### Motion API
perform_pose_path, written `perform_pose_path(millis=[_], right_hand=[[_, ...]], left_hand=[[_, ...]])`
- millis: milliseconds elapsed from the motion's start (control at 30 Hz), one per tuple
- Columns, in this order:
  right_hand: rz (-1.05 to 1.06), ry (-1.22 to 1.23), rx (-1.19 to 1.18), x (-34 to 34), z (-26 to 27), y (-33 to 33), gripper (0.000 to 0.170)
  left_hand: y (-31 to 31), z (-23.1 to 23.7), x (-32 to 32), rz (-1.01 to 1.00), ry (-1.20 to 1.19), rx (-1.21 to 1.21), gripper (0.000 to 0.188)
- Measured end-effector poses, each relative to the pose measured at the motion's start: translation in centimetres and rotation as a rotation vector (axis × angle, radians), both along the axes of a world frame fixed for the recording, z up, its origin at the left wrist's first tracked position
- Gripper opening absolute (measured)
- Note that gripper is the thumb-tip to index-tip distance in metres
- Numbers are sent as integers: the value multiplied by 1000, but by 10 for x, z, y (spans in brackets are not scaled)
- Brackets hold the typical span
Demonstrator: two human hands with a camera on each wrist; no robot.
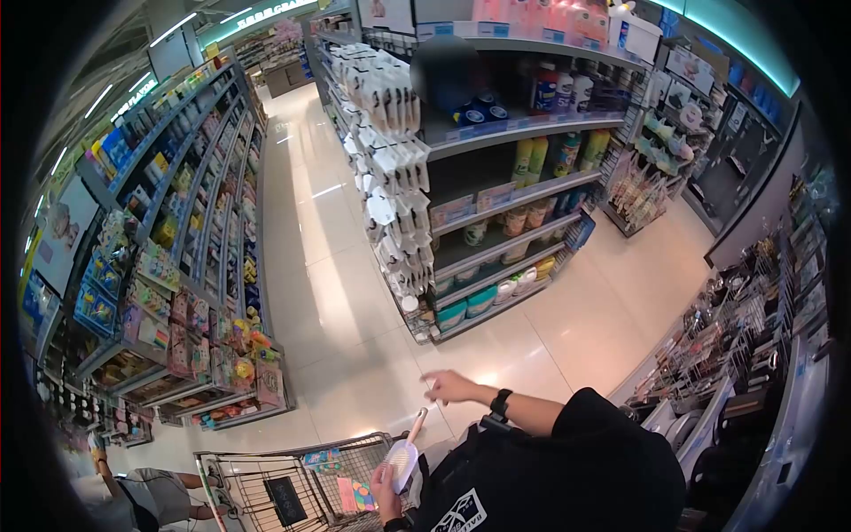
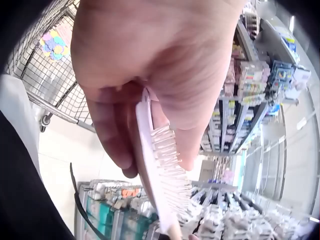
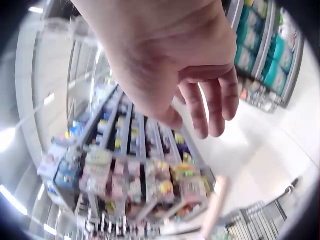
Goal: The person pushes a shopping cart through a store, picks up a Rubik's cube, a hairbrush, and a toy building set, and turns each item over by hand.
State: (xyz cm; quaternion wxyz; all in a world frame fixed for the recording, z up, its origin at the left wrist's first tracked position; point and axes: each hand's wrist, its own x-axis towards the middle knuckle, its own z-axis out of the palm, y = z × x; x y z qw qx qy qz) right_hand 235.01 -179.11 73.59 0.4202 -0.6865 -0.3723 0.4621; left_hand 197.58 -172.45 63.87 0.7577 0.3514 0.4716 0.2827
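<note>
A hairbrush (image 1: 404,457) with a pale head and wooden handle is held in my left hand (image 1: 385,493), handle pointing up and forward. In the left wrist view the fingers and thumb of my left hand (image 2: 150,75) grip the brush (image 2: 159,170) at its head, its pale bristles facing right. My right hand (image 1: 450,387) is in the air beyond the handle's end, touching nothing. In the right wrist view my right hand (image 3: 175,65) has loosely bent fingers, and the wooden handle (image 3: 215,205) shows below it, apart from the hand.
A shopping cart (image 1: 257,457) holding a few colourful packets stands at lower left, a person (image 1: 160,496) beside it. Stocked shelves (image 1: 514,204) rise ahead, with another shelf row (image 1: 186,213) across the tiled aisle (image 1: 319,222). Racks of utensils (image 1: 745,328) line the right.
</note>
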Motion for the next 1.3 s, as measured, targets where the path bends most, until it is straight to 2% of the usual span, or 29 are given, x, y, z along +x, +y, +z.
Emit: perform_pose_path(millis=[33, 67, 100, 133, 200, 233, 300, 333, 367, 433, 467, 500, 533, 567, 600, 633, 667, 700, 733, 800, 833, 900, 967, 1000, 1100, 1133, 1233, 1300], right_hand=[[-196, 33, -37, 38, 10, -21, 69], [-420, -19, -32, 86, 34, -42, 73], [-666, -107, -20, 148, 52, -63, 76], [-850, -121, -28, 215, 88, -86, 83], [-1153, -46, 345, 334, 164, -146, 95], [-1253, -182, 389, 380, 195, -178, 91], [-1370, -237, 349, 382, 256, -216, 73], [-1318, -215, 287, 399, 242, -232, 73], [-1056, -232, 588, 415, 194, -248, 62], [-904, -156, 282, 399, 94, -256, 19], [-856, -137, 63, 381, 21, -264, 21], [-811, -104, -158, 371, -36, -282, 42], [-639, 352, -300, 392, -151, -324, 43], [-282, 247, 360, 351, -220, -330, 33], [48, -157, -377, 299, -223, -311, 27], [256, -148, -164, 264, -256, -290, 39], [443, -121, 47, 234, -287, -277, 54], [-68, 495, -379, 185, -252, -238, 56], [-68, 454, -710, 115, -141, -176, 58], [126, 223, -560, 54, -106, -126, 64], [170, 232, -527, 47, -130, -101, 56], [347, 100, -402, 18, -122, -66, 34], [533, 107, -444, 9, -114, -25, 51], [583, 137, -447, 0, -99, -9, 43], [727, 166, -488, -27, -58, 35, 42], [781, 166, -488, -37, -47, 46, 46], [795, 284, -405, -71, -23, 72, 50], [825, 287, -394, -89, -20, 84, 48]], left_hand=[[-5, 3, 11, -54, 54, 55, 25], [-13, 14, 21, -100, 119, 149, 28], [-22, 19, 28, -119, 127, 143, 28], [-31, 22, 32, -151, 258, 233, 32], [-45, 12, 36, -182, 455, 393, 40], [-49, 9, 32, -185, 464, 384, 40], [-56, 6, 25, -328, 647, 588, 44], [-55, 3, 20, -396, 742, 679, 49], [-57, 5, 17, -382, 756, 670, 51], [-63, 18, 14, -361, 858, 625, 49], [-65, 20, 11, -150, 899, 546, 49], [-64, 19, 10, -203, 891, 612, 48], [-69, 22, 11, -285, 874, 688, 47], [-72, 30, 11, -157, 891, 631, 47], [-69, 41, 12, -215, 896, 671, 47], [-65, 48, 11, -300, 898, 725, 47], [-64, 52, 11, -247, 907, 709, 47], [-61, 61, 19, -261, 897, 689, 47], [-59, 64, 23, -277, 886, 677, 48], [-57, 66, 30, -246, 866, 702, 48], [-57, 69, 34, -251, 826, 731, 48], [-54, 76, 37, -267, 820, 724, 49], [-49, 82, 39, -272, 746, 748, 49], [-47, 96, 39, -261, 736, 748, 48], [-32, 95, 38, -172, 730, 816, 48], [-26, 96, 39, -164, 734, 822, 48], [-9, 113, 39, -106, 731, 792, 49], [-5, 124, 42, 3, 719, 918, 49]])
